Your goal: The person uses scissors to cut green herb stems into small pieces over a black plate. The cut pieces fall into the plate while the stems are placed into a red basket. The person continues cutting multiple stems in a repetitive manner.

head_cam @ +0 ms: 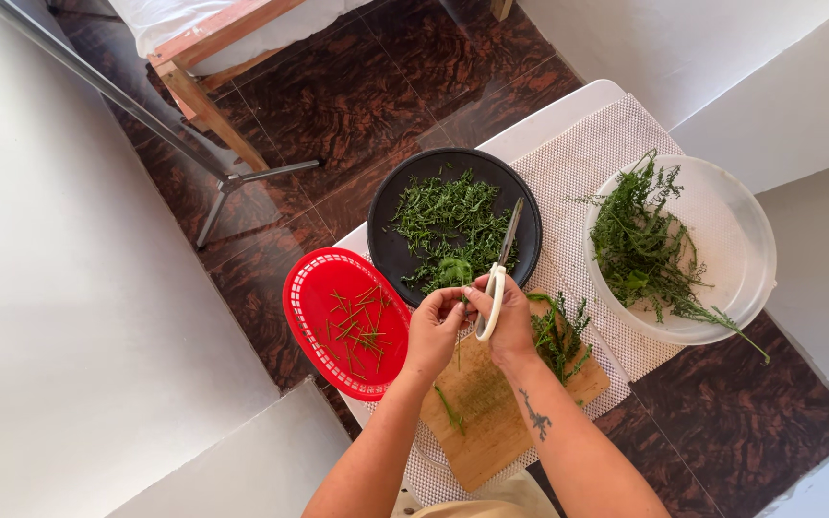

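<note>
My right hand [509, 324] grips white-handled scissors [498, 278] whose blades point up over a black plate [405, 192] of cut green herb leaves. Just left of it, my left hand [435, 321] pinches a small green herb sprig [453, 273] at the plate's near edge, right beside the blades. Both hands hover above a wooden cutting board [491, 422] that carries a bunch of herbs [558, 336] and a stray stem.
A red oval basket [314, 288] with bare green stems sits to the left. A clear round bowl [741, 240] of uncut herbs stands on the right. A white mesh mat [592, 163] covers the small table; a tripod leg [232, 182] and wooden frame stand on the dark floor.
</note>
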